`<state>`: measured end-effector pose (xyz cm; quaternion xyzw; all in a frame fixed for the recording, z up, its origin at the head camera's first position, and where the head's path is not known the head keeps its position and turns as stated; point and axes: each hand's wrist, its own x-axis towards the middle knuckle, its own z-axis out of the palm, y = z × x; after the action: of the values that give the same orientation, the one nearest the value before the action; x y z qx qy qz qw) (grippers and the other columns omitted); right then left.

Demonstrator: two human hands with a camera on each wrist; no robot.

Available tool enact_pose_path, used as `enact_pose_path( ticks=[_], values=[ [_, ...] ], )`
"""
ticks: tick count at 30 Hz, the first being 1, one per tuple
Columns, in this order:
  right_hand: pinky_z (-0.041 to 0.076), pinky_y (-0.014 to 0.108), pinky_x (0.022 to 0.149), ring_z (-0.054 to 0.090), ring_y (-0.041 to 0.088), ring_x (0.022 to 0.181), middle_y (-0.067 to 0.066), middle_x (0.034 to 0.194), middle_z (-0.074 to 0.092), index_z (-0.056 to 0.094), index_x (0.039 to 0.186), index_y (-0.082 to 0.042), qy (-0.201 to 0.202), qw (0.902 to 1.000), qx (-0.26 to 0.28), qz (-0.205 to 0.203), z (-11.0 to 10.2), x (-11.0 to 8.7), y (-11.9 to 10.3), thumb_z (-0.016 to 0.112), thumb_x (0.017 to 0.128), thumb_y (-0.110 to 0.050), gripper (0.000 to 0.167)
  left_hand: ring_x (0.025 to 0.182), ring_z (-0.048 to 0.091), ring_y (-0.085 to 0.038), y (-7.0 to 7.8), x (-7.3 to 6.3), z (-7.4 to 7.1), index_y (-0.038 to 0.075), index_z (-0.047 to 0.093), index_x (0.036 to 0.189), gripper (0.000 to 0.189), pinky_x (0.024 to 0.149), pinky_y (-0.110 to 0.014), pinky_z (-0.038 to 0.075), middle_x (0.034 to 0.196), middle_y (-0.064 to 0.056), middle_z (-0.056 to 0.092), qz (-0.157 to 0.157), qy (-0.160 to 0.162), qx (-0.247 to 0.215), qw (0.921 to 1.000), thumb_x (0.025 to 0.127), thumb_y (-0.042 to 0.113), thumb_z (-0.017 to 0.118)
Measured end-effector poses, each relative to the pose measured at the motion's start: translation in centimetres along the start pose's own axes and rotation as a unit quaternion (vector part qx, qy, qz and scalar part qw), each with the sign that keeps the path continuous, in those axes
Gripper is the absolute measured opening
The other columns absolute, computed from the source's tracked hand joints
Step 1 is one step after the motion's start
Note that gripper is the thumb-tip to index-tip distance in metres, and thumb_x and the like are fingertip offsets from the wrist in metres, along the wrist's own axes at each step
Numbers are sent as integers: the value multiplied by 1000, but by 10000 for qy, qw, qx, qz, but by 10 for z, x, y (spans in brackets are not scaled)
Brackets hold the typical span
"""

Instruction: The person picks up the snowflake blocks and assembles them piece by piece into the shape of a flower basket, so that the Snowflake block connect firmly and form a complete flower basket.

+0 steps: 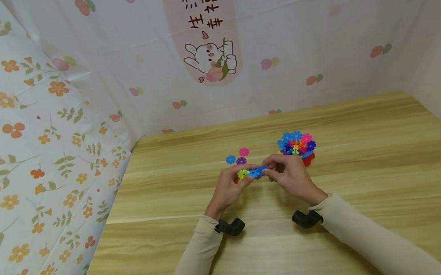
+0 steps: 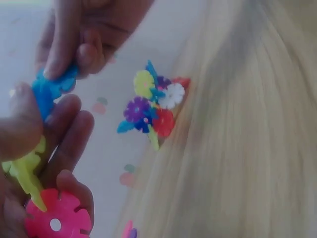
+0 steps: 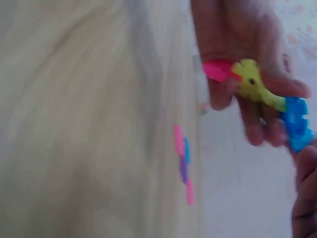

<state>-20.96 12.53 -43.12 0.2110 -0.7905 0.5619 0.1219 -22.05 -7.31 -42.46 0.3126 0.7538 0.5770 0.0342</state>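
My left hand (image 1: 229, 187) holds a short chain of slotted plastic flower discs. It runs from a pink disc (image 2: 64, 206) through yellow discs (image 1: 242, 174) to blue discs (image 1: 253, 173), with thumb and fingers pinching at the blue part. At the far end my right hand (image 1: 292, 179) pinches a blue disc (image 2: 64, 82) between thumb and fingers. That disc meets the other blue one; how deep the slots sit is hidden by fingers and blur. Both hands are raised over the table's middle.
Behind my right hand a multicoloured cluster of joined discs (image 1: 294, 141) rests on the wooden table (image 1: 366, 163). Loose pink (image 1: 243, 152), blue (image 1: 230, 159) and purple discs (image 1: 241, 160) lie beyond my left hand. A printed curtain (image 1: 294, 37) hangs along the back edge.
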Motion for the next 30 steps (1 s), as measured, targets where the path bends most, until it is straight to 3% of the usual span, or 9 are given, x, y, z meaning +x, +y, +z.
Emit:
enact_pose_path(
  ticks=[7, 9, 13, 16, 19, 21, 25, 27, 30],
  values=[
    [50, 31, 49, 59, 20, 54, 6, 66, 62, 67, 87, -5, 156, 9987, 429, 222, 2, -3, 0, 68, 83, 0, 7, 96, 56, -13, 2, 2, -1, -1, 62, 117, 26, 76, -26, 48, 114, -11, 63, -119, -164, -33, 9998, 93, 6, 56],
    [51, 31, 51, 60, 22, 55, 3, 67, 62, 67, 88, -6, -5, 9991, 371, 211, 2, 0, 1, 68, 83, -2, 6, 83, 53, -13, 4, 1, -5, 1, 62, 117, 26, 65, -21, 44, 113, -8, 63, -149, -241, 225, 9993, 93, 7, 56],
    [50, 31, 51, 60, 27, 55, -3, 67, 62, 67, 90, -9, -438, 9987, 184, 168, 3, 7, 4, 69, 83, -6, 7, 78, 51, -16, 8, -1, -16, 3, 62, 116, 25, 52, -21, 35, 111, -6, 62, -260, -499, 698, 9960, 91, 7, 59],
    [49, 31, 48, 59, 28, 53, 1, 65, 62, 68, 91, -10, -657, 9976, 162, 173, 4, 11, 8, 70, 83, -9, 8, 83, 53, -17, 12, -2, -23, 2, 62, 117, 26, 51, -21, 37, 113, -8, 61, -343, -676, 813, 9938, 92, 8, 59],
    [47, 31, 45, 58, 30, 51, 7, 64, 62, 68, 94, -10, -865, 9959, 133, 230, 4, 16, 14, 70, 84, -12, 10, 60, 43, -16, 15, -2, -29, 3, 60, 120, 28, 49, -21, 32, 116, -9, 61, -397, -668, 910, 9928, 93, 9, 57],
    [48, 32, 46, 58, 30, 52, 9, 69, 64, 68, 95, -9, -1082, 9933, 61, 407, 5, 23, 17, 69, 85, -13, 11, 57, 42, -14, 17, -3, -34, 3, 60, 121, 29, 48, -22, 31, 117, -10, 61, -461, -487, 940, 9933, 93, 8, 57],
    [52, 37, 55, 62, 29, 63, 8, 90, 66, 66, 101, -5, -1606, 9813, -729, 773, 11, 43, 25, 65, 87, -10, 15, 65, 47, -18, 22, -3, -42, 2, 59, 122, 30, 48, -23, 31, 119, -12, 60, -500, -62, 851, 9951, 93, 6, 56],
    [53, 41, 68, 64, 30, 81, 11, 104, 64, 64, 109, -2, -1887, 9676, -1510, 737, 16, 56, 29, 62, 88, -7, 21, 71, 47, -20, 24, -1, -43, 1, 58, 123, 30, 49, -23, 33, 122, -12, 57, -424, -1, 780, 9960, 93, 6, 55],
    [46, 46, 87, 56, 33, 106, 16, 118, 59, 59, 120, 1, -2173, 9399, -2563, 614, 25, 73, 32, 61, 83, 1, 37, 56, 42, -21, 25, 2, -41, 3, 55, 128, 34, 45, -23, 32, 121, -12, 57, -181, -80, 687, 9974, 94, 7, 53]
  ],
)
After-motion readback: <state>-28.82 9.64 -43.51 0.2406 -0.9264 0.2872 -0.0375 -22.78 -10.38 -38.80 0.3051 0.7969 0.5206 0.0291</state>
